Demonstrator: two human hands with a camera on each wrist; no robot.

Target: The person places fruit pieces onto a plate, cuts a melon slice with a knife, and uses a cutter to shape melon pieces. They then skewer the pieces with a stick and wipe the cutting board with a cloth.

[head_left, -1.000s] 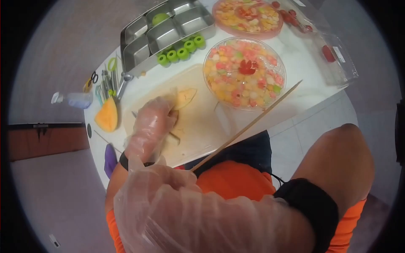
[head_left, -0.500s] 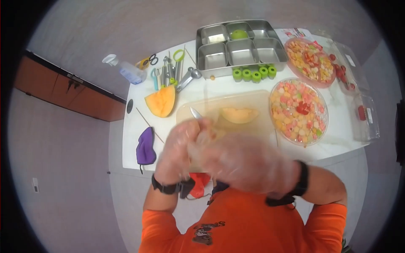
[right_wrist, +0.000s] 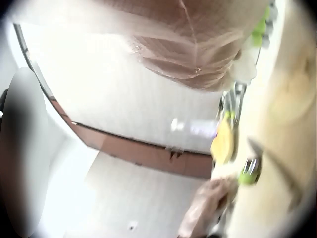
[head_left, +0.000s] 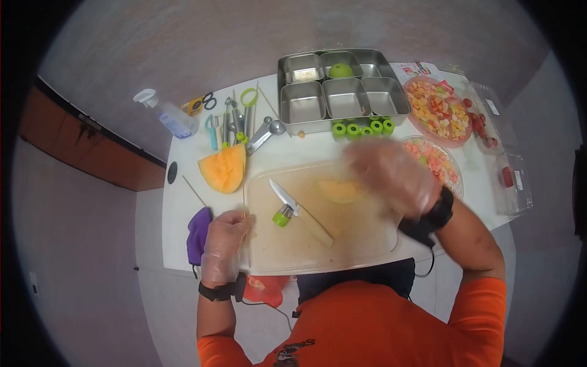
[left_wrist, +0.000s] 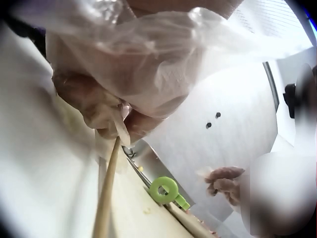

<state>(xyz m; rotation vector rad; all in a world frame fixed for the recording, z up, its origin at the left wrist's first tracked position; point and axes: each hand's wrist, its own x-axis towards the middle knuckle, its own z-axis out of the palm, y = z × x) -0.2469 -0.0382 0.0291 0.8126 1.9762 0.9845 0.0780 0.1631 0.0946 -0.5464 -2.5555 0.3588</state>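
Note:
In the head view, my gloved left hand [head_left: 226,241] is at the left edge of the cutting board [head_left: 269,254], fingers bent. It pinches a thin wooden skewer [left_wrist: 106,191], which sticks out from the fingertips in the left wrist view. My gloved right hand [head_left: 394,174], blurred, hovers over the board's right side, beside a melon slice [head_left: 336,191]. Its fingers look loosely curled in the left wrist view, and nothing shows in them. Between the hands lie a paring knife [head_left: 319,232] and a green-capped metal cutter [head_left: 282,215] touching or close by its blade.
A melon wedge [head_left: 223,169] and several tools, including a double-ended scoop [head_left: 266,131], lie at the left. Behind the board stand a steel compartment tray [head_left: 302,126] and green-capped cutters [head_left: 353,132]. Fruit bowls [head_left: 461,183] are at the right, a purple cloth item [head_left: 197,238] near the left edge.
My hands, together over the front of the board half a second ago, have parted: left to the board's left edge, right up and rightward. The knife and cutter show uncovered. The head view has shifted.

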